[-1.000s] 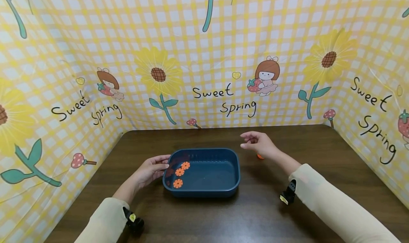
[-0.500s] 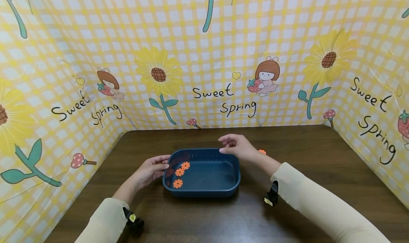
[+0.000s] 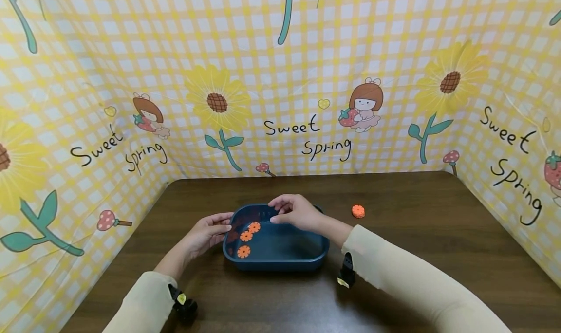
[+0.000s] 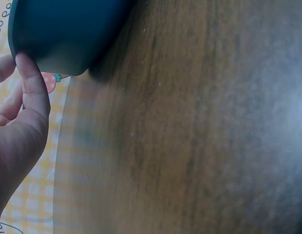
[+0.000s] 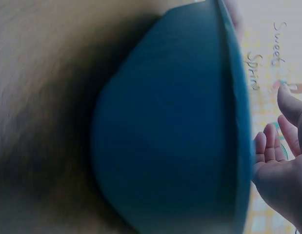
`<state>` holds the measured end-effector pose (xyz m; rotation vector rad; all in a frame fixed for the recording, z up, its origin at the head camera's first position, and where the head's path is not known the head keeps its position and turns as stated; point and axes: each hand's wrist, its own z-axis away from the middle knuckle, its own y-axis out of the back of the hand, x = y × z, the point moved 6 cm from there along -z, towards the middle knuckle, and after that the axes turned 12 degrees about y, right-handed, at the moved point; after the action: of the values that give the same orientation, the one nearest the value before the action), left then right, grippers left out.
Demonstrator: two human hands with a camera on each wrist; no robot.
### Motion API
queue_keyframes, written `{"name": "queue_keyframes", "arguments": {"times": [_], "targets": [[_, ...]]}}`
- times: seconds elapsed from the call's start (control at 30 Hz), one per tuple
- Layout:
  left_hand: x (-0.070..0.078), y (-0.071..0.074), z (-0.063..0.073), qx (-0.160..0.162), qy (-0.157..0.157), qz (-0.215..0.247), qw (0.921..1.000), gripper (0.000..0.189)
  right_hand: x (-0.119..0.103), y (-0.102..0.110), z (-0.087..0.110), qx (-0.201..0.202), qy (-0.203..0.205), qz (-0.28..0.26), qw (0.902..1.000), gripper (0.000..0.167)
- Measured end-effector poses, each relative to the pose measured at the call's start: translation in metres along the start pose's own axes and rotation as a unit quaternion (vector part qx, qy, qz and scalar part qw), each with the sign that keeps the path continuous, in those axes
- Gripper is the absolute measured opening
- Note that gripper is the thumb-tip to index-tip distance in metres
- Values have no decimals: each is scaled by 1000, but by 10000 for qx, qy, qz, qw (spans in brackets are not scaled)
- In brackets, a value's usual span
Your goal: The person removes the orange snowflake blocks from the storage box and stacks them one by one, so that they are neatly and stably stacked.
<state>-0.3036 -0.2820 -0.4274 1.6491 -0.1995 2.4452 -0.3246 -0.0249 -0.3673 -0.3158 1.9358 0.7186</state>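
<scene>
My left hand holds the left wall of a dark blue plastic tub, thumb and fingers pinching its rim. In the left wrist view, the left thumb presses the tub's outer side. Three orange notched, flower-shaped discs lie on the tub's floor at the left. My right hand hovers over the tub's back right part, palm facing left. In the right wrist view, the thumb stands apart from the loosely bent fingers, and nothing shows between them.
To the right of the tub, more orange discs lie in a small pile on the brown table. A yellow checked cloth with printed flowers closes off the back and both sides.
My right hand has moved left from beside the orange disc pile to above the tub, uncovering that pile. The left hand, the tub and the discs inside have stayed put.
</scene>
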Motion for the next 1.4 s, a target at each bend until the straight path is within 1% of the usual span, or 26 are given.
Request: {"name": "queue_keyframes", "arguments": {"times": [0.13,0.3,0.5,0.6,0.7,0.87,1.13,1.27,1.4], "targets": [[1,-1,0,-9,-4,38,10000,52,2,-17,-5,-176,-21,-50,9998,31],[1,-1,-1,-49,29,81,10000,52,8,-38,-11,-421,-88,139,9990,34],[2,-1,-1,-77,-21,-24,10000,52,13,-58,-16,-646,-332,214,9971,37],[1,-1,-2,-99,-44,-38,9999,51,16,-65,-17,-718,-391,245,9964,37],[0,-1,-3,-123,-55,-40,9999,51,21,-71,-19,-772,-410,246,9959,33],[2,-2,-1,-170,-72,-46,9998,52,24,-81,-21,-921,-475,221,9944,31],[5,-3,1,-232,-117,55,9996,53,22,-97,-23,-1179,-332,318,9920,30],[4,-3,2,-233,-89,138,9996,54,23,-102,-23,-1388,-306,483,9887,27],[3,-3,3,-183,-50,121,9997,54,24,-106,-22,-1533,-331,635,9856,25]]}}
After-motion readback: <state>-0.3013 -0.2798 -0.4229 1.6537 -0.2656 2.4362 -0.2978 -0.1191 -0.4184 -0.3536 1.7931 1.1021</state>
